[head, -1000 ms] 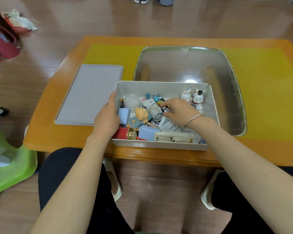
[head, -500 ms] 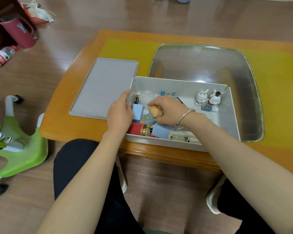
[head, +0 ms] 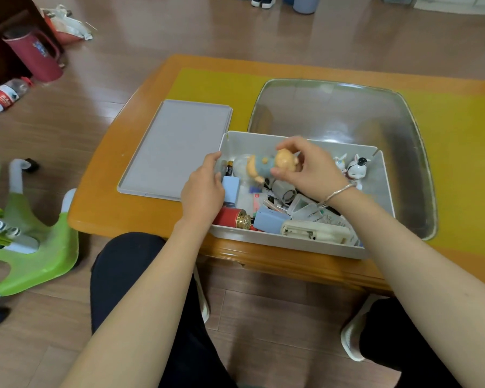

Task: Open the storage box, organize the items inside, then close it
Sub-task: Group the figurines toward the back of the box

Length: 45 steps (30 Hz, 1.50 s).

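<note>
The white storage box [head: 297,243] sits open at the near edge of the wooden table [head: 129,191]; its grey lid [head: 177,148] lies flat on the table just to the left, touching the box's side. The right hand [head: 310,168] is up above the box; its thumb and fingers are curled and pinch a little doll [head: 272,163] with a tan head and a blue body, held on its side. The left hand [head: 203,189] rests on the left wall of the box with its fingers bent over the rim; it holds that wall. Inside the box lie many small things in a jumble; a red can with a gold cap [head: 233,218], a blue block [head: 269,221] and a cream stapler [head: 315,233] lie near the front; two small white toy figures [head: 350,166] stand in the far right corner. A big clear plastic tray [head: 345,107] sits behind the box on a yellow mat [head: 459,135].
</note>
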### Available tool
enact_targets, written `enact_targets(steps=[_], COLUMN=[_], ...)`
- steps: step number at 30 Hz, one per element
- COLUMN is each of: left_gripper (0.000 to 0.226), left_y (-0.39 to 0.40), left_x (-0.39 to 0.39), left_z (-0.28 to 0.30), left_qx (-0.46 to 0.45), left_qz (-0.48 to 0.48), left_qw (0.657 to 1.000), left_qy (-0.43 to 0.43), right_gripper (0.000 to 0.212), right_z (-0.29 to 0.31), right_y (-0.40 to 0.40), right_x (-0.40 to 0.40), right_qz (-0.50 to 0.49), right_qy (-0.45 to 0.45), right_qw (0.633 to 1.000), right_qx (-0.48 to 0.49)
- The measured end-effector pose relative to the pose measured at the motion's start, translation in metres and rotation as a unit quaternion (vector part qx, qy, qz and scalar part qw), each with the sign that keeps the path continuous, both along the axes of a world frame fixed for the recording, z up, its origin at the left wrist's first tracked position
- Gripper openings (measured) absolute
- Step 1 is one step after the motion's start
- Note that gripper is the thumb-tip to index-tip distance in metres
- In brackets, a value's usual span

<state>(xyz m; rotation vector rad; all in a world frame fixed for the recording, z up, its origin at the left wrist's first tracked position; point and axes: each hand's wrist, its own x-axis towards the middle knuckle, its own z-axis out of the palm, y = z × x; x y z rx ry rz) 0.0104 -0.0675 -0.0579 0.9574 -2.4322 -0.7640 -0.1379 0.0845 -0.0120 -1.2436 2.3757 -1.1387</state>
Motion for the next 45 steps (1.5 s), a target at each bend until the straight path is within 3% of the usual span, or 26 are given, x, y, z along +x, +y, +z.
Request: enact_targets(steps=[3, 7, 12, 14, 18, 20, 23, 32, 45], left_gripper=[0.044, 0.045, 0.054, 0.055, 0.060, 0.069, 0.082, 0.089, 0.091], left_y=[0.000, 0.000, 0.007, 0.014, 0.044, 0.063, 0.076, 0.084, 0.066], left_x=[-0.001, -0.002, -0.006, -0.009, -0.041, -0.064, -0.090, -0.123, -0.067], left_z=[0.000, 0.001, 0.008, 0.014, 0.025, 0.025, 0.016, 0.003, 0.009], left_qx=[-0.011, -0.022, -0.176, -0.190, -0.118, -0.096, -0.103, -0.167, -0.161], left_qz=[0.001, -0.001, 0.015, -0.022, -0.170, -0.269, -0.345, -0.402, -0.384], left_qw=[1.000, 1.000, 0.983, 0.981, 0.978, 0.957, 0.913, 0.828, 0.870], left_qy=[-0.010, -0.022, -0.045, -0.020, 0.010, -0.049, -0.190, -0.353, -0.265], right_gripper=[0.033, 0.032, 0.031, 0.032, 0.034, 0.030, 0.028, 0.034, 0.033], right_z=[0.005, 0.005, -0.001, -0.006, -0.016, -0.017, -0.019, -0.026, -0.029], right_y=[0.022, 0.056, 0.092, 0.101, 0.107, 0.106, 0.102, 0.101, 0.101], right_x=[-0.015, -0.037, -0.054, -0.055, -0.052, -0.050, -0.046, -0.044, -0.043], right_qz=[-0.086, -0.136, -0.168, -0.181, -0.209, -0.207, -0.212, -0.197, -0.189], right_qy=[-0.024, -0.027, -0.045, -0.046, -0.041, -0.042, -0.027, 0.021, 0.053], right_qw=[0.995, 0.990, 0.985, 0.982, 0.975, 0.973, 0.972, 0.979, 0.980], right_qx=[-0.035, -0.012, -0.006, -0.024, -0.070, -0.093, -0.100, -0.053, -0.022])
